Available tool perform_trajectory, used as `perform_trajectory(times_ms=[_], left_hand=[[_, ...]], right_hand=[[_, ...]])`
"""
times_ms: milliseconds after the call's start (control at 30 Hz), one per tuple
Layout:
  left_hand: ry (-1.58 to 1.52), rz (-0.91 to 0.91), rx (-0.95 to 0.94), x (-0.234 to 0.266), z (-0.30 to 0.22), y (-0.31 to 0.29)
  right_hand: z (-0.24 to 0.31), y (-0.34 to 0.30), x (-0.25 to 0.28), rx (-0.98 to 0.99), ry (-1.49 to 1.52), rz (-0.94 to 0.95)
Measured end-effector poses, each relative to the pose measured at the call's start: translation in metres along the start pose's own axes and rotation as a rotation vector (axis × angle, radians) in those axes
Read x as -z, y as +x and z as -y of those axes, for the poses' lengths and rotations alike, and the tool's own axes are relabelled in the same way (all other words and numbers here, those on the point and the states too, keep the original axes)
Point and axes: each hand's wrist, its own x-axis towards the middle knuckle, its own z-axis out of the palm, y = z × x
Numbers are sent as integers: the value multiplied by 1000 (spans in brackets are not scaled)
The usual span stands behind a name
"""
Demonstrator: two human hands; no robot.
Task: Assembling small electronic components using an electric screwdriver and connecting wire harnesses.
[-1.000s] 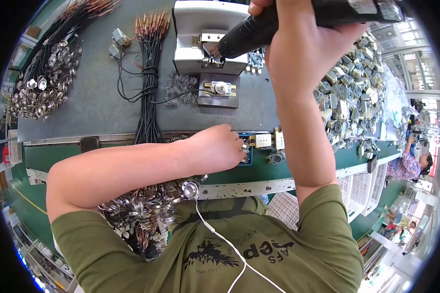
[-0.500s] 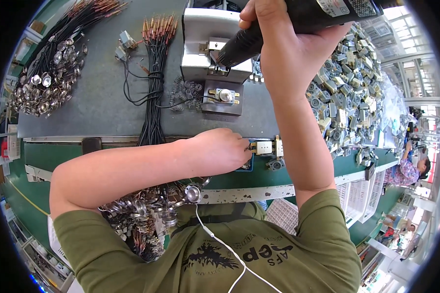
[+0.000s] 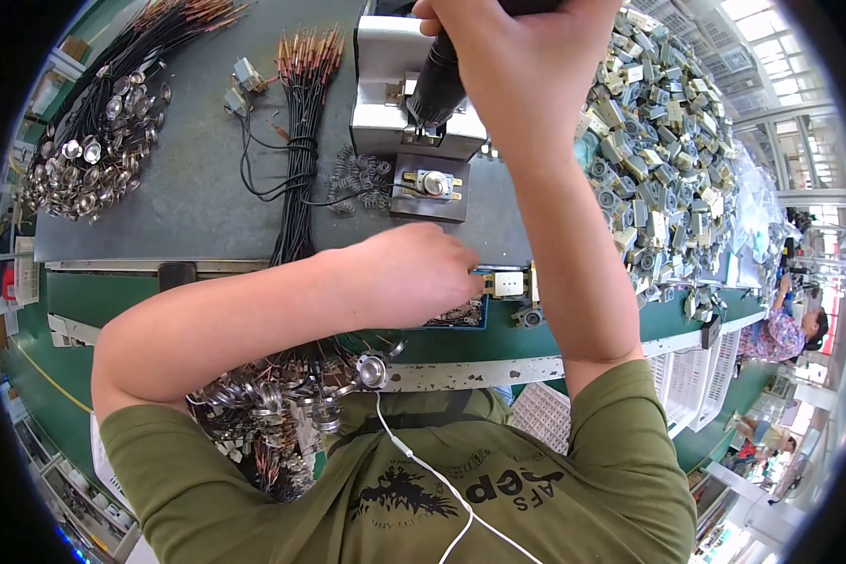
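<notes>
My right hand (image 3: 531, 89) is wrapped round a black power screwdriver (image 3: 438, 86), its tapered nose pointing down into the white metal fixture (image 3: 385, 52). The bit's tip is too small to make out. My left hand (image 3: 412, 274) is just above a blue-rimmed tray (image 3: 475, 326) of small metal parts, fingers curled together; their tips and anything in them are hidden. Between the hands, a thermostat-like part (image 3: 432, 182) with a round metal top and brass terminals sits on a steel block (image 3: 423, 209). A black wire runs from it to a tied wire bundle (image 3: 299, 164).
Loose springs (image 3: 359, 179) lie left of the block. A big pile of switch-like parts (image 3: 658, 150) covers the right side. Wires with metal cups (image 3: 89, 155) lie far left, and more cups (image 3: 263, 399) hang by my lap. A white cable (image 3: 404, 449) crosses my shirt.
My right hand and the screwdriver have moved left and stand more upright, with the nose still in the fixture. My left hand has lifted slightly up and left, uncovering more of the tray.
</notes>
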Motion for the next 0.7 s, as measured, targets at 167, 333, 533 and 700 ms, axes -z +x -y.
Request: perform_trajectory(times_ms=[167,333,533,700], left_hand=[[1,-160,122,24,5,-20],[-24,-189,185,32,7,-31],[-68,-291,226,30,11,-38],[44,-503,478,42,33,-46]], right_hand=[[-2,-4,-14,43,176,-111],[-10,23,34,10,22,332],[-2,13,7,-155,7,90],[3,-5,7,74,-129,21]])
